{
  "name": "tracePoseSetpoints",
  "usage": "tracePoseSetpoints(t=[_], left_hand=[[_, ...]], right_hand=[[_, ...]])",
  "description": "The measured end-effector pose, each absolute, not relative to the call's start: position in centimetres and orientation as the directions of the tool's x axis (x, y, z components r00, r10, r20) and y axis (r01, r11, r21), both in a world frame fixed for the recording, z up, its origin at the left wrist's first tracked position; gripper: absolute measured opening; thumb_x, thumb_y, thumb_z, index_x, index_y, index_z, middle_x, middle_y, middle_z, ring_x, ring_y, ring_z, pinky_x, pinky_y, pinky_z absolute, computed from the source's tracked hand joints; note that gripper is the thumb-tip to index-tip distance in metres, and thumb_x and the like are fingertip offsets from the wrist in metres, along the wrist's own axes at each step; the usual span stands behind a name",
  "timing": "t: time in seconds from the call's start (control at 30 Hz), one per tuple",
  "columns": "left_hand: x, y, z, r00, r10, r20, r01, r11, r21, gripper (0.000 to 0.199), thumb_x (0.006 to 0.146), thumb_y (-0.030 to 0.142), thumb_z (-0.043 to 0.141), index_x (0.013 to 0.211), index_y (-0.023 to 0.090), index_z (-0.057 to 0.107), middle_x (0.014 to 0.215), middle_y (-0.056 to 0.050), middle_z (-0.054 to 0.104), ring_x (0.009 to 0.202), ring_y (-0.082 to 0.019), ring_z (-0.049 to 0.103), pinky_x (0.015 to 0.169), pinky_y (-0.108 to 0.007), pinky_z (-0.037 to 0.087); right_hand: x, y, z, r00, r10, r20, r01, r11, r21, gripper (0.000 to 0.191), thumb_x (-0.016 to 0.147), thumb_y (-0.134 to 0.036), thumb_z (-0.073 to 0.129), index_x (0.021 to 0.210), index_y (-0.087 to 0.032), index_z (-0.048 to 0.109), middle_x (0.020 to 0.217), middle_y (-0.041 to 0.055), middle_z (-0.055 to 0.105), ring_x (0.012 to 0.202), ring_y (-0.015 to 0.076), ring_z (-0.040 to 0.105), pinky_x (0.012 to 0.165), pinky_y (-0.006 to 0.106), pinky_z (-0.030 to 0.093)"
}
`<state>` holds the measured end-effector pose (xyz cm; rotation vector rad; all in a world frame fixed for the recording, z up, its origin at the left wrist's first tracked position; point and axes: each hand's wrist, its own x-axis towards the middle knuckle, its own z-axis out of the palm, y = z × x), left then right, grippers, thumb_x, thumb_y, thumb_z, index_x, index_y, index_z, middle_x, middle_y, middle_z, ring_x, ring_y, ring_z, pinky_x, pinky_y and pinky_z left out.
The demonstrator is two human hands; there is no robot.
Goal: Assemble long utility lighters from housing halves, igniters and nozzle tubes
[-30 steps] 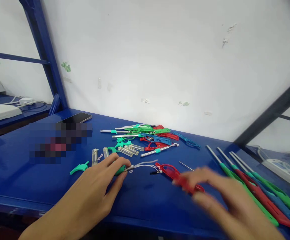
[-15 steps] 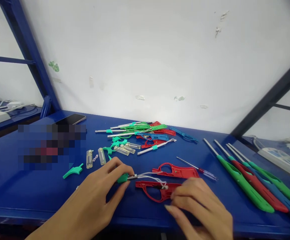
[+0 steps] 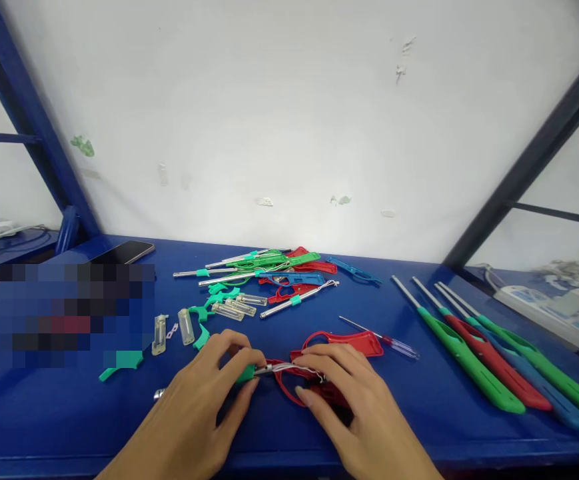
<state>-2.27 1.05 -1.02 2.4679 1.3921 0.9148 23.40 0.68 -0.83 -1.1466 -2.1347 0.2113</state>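
My left hand (image 3: 209, 393) pinches a metal lighter tube by its green collar (image 3: 246, 375); the tube's tip (image 3: 158, 394) shows left of the hand. White wires (image 3: 289, 367) run from the tube's end toward my right hand (image 3: 354, 393). That hand is over a red handle half (image 3: 289, 388) on the table, thumb and fingertips at the wires; whether it grips them I cannot tell. A second red half (image 3: 364, 343) lies just behind, partly covered by my right fingers.
Green triggers (image 3: 202, 339), clear fuel tanks (image 3: 186, 327) and a pile of lighter parts (image 3: 294, 277) lie behind my hands. A screwdriver (image 3: 399, 346) and several whole lighters (image 3: 474, 357) lie to the right. A phone (image 3: 124, 253) is at the back left.
My right hand has moved left along the red handle half to the wires. The tube in my left hand now meets the handle's front end. The camera view has shifted slightly.
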Motion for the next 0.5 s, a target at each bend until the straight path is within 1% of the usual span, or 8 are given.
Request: tracePoseSetpoints(t=[0.07,0.17,0.23,0.33,0.4,0.5], left_hand=[[-2.20,0.98,-0.97,0.393,0.807,0.442,0.720,-0.569,0.398,0.025,0.111,0.026,0.048,0.128,0.032,0.066,0.129,-0.004,0.066,0.111,-0.019,0.074,0.094,-0.031,0.064],[-2.04,0.93,-0.93,0.402,0.792,0.459,0.723,-0.582,0.371,0.024,0.110,0.025,0.052,0.125,0.032,0.068,0.120,-0.002,0.073,0.109,-0.021,0.075,0.097,-0.033,0.064],[-1.98,0.92,-0.89,0.396,0.786,0.474,0.725,-0.584,0.364,0.023,0.109,0.024,0.054,0.124,0.033,0.070,0.117,0.000,0.077,0.108,-0.021,0.077,0.099,-0.036,0.065],[-2.02,0.84,-0.75,0.390,0.780,0.489,0.721,-0.589,0.365,0.024,0.108,0.025,0.054,0.120,0.032,0.073,0.126,-0.001,0.078,0.112,-0.022,0.077,0.099,-0.035,0.066],[-2.08,0.71,-0.68,0.397,0.779,0.485,0.713,-0.595,0.372,0.024,0.108,0.024,0.053,0.119,0.032,0.073,0.127,-0.001,0.078,0.113,-0.022,0.077,0.104,-0.038,0.064],[-2.15,0.44,-0.72,0.409,0.789,0.458,0.706,-0.592,0.390,0.025,0.108,0.023,0.054,0.123,0.032,0.073,0.117,-0.001,0.079,0.108,-0.022,0.077,0.113,-0.044,0.059]], right_hand=[[23.43,0.57,-0.75,-0.374,0.795,0.477,0.657,0.590,-0.468,0.024,0.103,-0.025,0.069,0.125,-0.034,0.072,0.121,0.0007,0.079,0.113,0.0250,0.076,0.099,0.040,0.064],[23.55,0.53,-0.75,-0.400,0.779,0.482,0.632,0.616,-0.470,0.023,0.104,-0.022,0.068,0.124,-0.033,0.072,0.118,-0.0004,0.080,0.111,0.0237,0.075,0.101,0.040,0.063],[23.69,0.61,-0.93,-0.414,0.763,0.497,0.620,0.636,-0.459,0.023,0.106,-0.021,0.066,0.125,-0.032,0.072,0.117,-0.0007,0.081,0.108,0.0226,0.076,0.100,0.038,0.062],[23.96,0.73,-1.32,-0.420,0.752,0.508,0.609,0.648,-0.457,0.024,0.109,-0.020,0.062,0.127,-0.032,0.074,0.116,-0.0009,0.083,0.104,0.0205,0.078,0.097,0.034,0.063],[24.09,0.74,-1.51,-0.419,0.755,0.504,0.606,0.646,-0.464,0.026,0.110,-0.021,0.060,0.129,-0.032,0.074,0.118,-0.0010,0.083,0.105,0.0193,0.079,0.098,0.031,0.064],[24.13,0.67,-1.55,-0.423,0.746,0.515,0.616,0.653,-0.440,0.027,0.111,-0.022,0.059,0.130,-0.031,0.075,0.120,0.0001,0.083,0.107,0.0195,0.080,0.098,0.030,0.064]])
